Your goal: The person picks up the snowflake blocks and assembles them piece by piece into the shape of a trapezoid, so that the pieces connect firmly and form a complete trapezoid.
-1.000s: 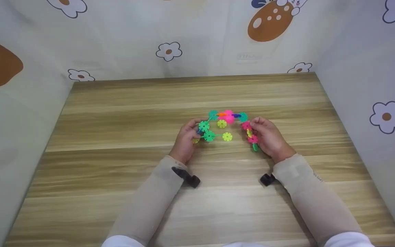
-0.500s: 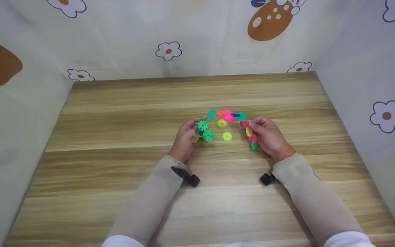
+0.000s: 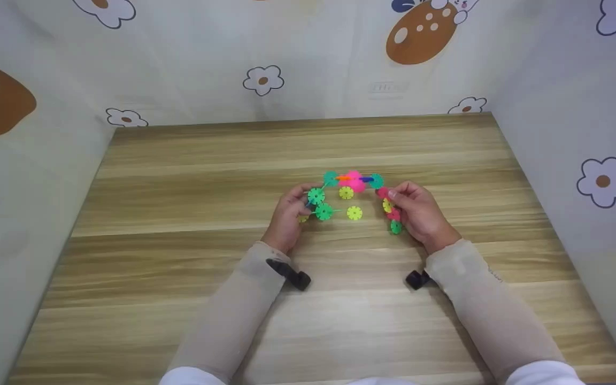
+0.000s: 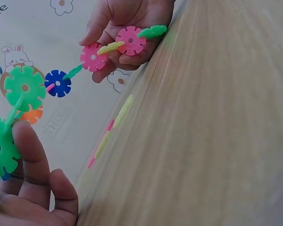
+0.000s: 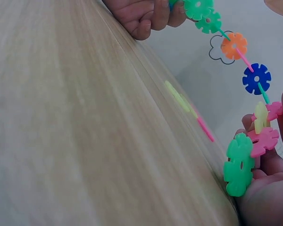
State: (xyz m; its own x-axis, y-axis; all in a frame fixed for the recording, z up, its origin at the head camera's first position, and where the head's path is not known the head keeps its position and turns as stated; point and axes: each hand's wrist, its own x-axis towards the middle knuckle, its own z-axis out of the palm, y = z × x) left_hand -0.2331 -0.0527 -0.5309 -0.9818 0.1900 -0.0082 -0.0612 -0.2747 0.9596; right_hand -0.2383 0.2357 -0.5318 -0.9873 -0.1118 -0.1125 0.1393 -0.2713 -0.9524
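A chain of notched plastic snowflake discs [image 5: 256, 79] hangs between both hands, with green, orange, pink, blue and yellow pieces slotted edge to edge. In the head view my left hand [image 3: 286, 216] grips its left end, around the green discs [image 3: 316, 196]. My right hand [image 3: 420, 214] pinches the other end by a pink disc [image 4: 93, 57] between thumb and fingers. Past that pinch, a yellow disc, another pink disc [image 4: 130, 40] and a green end disc [image 5: 239, 165] run along the right palm. The left fingertips are partly hidden behind the green discs.
Loose yellow discs [image 3: 354, 213] and pink discs [image 3: 359, 185] lie flat on the wooden table [image 3: 206, 176] beneath the chain. Patterned cloth walls [image 3: 318, 80] stand along the back and sides of the table.
The chain has shifted very slightly left, and its right green end disc has turned a little and risen slightly. Both hands keep their hold almost in place.
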